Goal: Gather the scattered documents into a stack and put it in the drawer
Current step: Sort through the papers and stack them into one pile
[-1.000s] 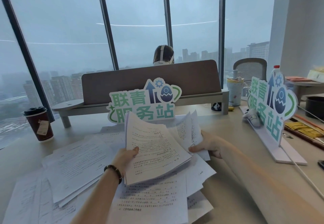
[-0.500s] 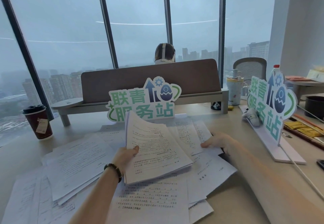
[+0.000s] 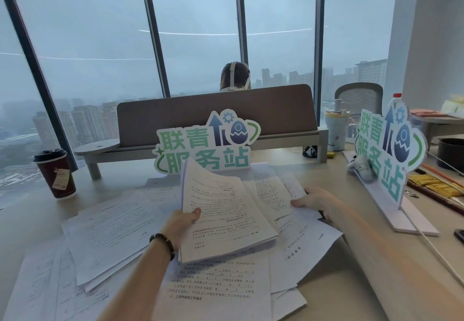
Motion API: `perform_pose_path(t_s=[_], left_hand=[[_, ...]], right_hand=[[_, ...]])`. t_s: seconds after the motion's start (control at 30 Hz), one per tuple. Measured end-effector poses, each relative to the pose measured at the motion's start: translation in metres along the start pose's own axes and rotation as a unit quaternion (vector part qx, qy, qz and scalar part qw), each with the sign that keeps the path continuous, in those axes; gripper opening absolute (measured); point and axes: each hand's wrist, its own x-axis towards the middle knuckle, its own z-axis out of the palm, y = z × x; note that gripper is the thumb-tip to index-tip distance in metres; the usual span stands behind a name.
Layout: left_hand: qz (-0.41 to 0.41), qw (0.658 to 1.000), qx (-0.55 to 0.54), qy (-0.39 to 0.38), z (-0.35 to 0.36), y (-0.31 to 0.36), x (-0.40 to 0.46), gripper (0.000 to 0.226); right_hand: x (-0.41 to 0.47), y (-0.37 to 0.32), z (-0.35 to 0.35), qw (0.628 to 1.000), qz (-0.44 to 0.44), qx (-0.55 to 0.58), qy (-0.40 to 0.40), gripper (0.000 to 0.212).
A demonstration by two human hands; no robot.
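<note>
A thick stack of printed documents [image 3: 226, 217] is held tilted above the desk, gripped at its left edge by my left hand [image 3: 182, 222], which wears a dark bead bracelet. My right hand [image 3: 319, 201] grips the right edge of a few sheets [image 3: 273, 192] lying just right of the stack. More loose sheets lie spread on the desk: a pile at the left [image 3: 110, 232], pages under the stack in front [image 3: 213, 285] and pages at the right [image 3: 311, 242]. No drawer is in view.
A dark coffee cup [image 3: 56, 173] stands at the far left. A green-lettered sign [image 3: 207, 142] stands behind the papers, another [image 3: 388, 154] on the right with a white base. A desk divider [image 3: 216, 114] and a seated person's head are beyond. Yellow packets [image 3: 434, 185] lie far right.
My right hand lowered the sheets it held up, shifted right, and now grips sheets low on the desk beside the stack. My left hand has kept the stack almost still.
</note>
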Motion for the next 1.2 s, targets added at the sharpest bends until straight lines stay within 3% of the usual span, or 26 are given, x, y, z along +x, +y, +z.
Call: perform_pose_path(t_s=[0.27,0.43,0.63,0.77,0.9,1.03,1.2], left_hand=[[0.001,1.000,-0.006,-0.006,0.001,0.000,0.000,0.024],[0.002,1.000,-0.001,-0.004,0.002,0.000,0.001,0.026],[-0.001,1.000,-0.002,-0.007,0.003,0.001,0.000,0.025],[0.000,1.000,0.006,-0.004,0.002,0.000,0.001,0.027],[-0.004,1.000,0.001,-0.008,0.002,0.000,0.002,0.027],[-0.007,1.000,-0.002,-0.010,0.004,0.002,-0.001,0.027],[-0.005,1.000,-0.007,-0.010,0.004,0.001,-0.002,0.027]], right_hand=[[0.004,0.000,-0.004,0.997,-0.017,-0.079,0.015,0.046],[0.007,0.003,-0.010,0.998,0.042,-0.051,-0.002,0.031],[0.010,0.006,-0.007,0.998,0.032,-0.057,-0.014,0.048],[0.006,-0.001,-0.012,0.999,0.031,-0.006,-0.009,0.030],[0.000,0.001,-0.008,0.998,0.037,0.001,-0.044,0.040],[-0.004,-0.005,-0.007,0.999,-0.002,-0.031,-0.041,0.044],[-0.008,-0.026,-0.017,0.999,-0.047,-0.003,-0.004,0.031]])
